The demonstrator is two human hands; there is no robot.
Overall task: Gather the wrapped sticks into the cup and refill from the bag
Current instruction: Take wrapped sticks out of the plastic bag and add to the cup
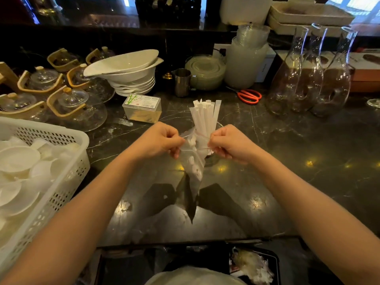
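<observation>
Wrapped sticks [206, 117] stand upright in a clear cup [213, 159] near the middle of a dark marble surface [287, 161], their white paper ends fanning out above both hands. Largest thing nearby is a white perforated basket [67, 171] of white dishes at the left edge. Behind it sit glass teapots with wooden handles [74, 105] and a leaning stack of white bowls [127, 73]. Three glass carafes [312, 79] stand at the right.

In front of the cup, a clear zip-top bag [193, 163] hangs down toward the surface, holding white pieces that look like more wrapped sticks. The left hand [159, 141] is closed, pinching one side of the bag's mouth; the right hand [227, 144] is closed, pinching the other side. A thin red line runs along the seal.

The step in hand appears to be pulling the seal apart. To do it well, pull evenly outward with both hands, keep the mouth upward so nothing spills, and hold the bag close to the cup — but clear of the standing sticks.

Smaller things: a steel pitcher [182, 82], red-handled scissors [248, 96], and a clear plastic toothpick box [141, 108]. Its label shows green bamboo and a barcode — the print is too small to read.
</observation>
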